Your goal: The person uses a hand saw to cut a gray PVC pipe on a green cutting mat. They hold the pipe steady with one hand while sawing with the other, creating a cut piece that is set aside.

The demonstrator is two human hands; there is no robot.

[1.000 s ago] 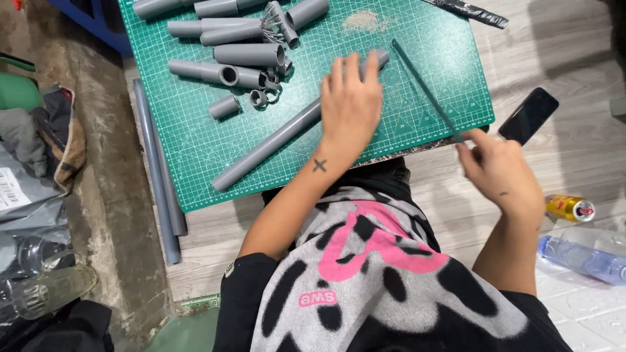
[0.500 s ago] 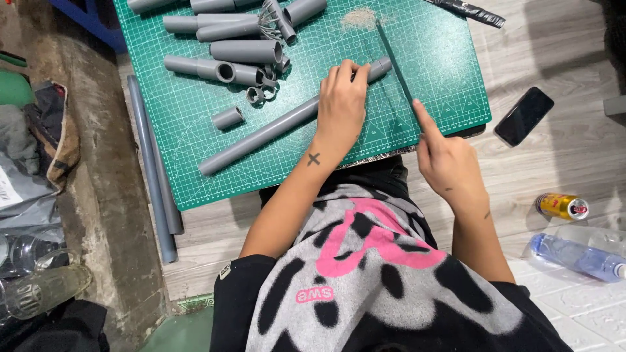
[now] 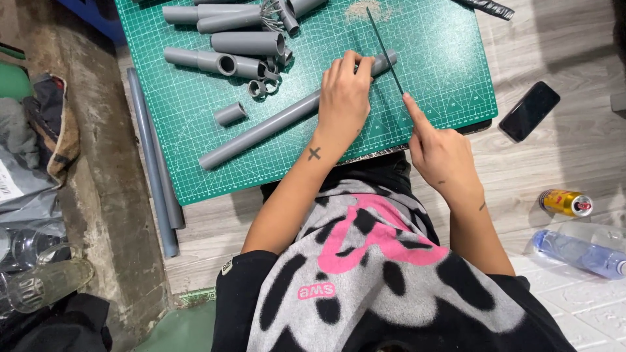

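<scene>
A long grey plastic pipe [image 3: 261,130] lies slantwise on the green cutting mat [image 3: 195,163]. My left hand [image 3: 345,98] presses down on the pipe near its far right end, fingers curled over it. My right hand [image 3: 440,153] grips a thin dark saw blade [image 3: 385,49], index finger stretched along its back. The blade rests across the pipe's end just right of my left fingers. A short cut piece of pipe [image 3: 230,114] lies beside the long one.
Several grey pipe sections [image 3: 248,44] and small rings [image 3: 257,88] lie at the mat's far left. A pile of sawdust [image 3: 365,9] sits at the mat's top. Long pipes [image 3: 153,169] lie on the floor at left. A black phone [image 3: 529,111], a can [image 3: 566,202] and a bottle [image 3: 580,251] lie at right.
My right hand came in from beside the phone to the mat, bringing the blade up onto the pipe's end. My left hand stayed on the pipe.
</scene>
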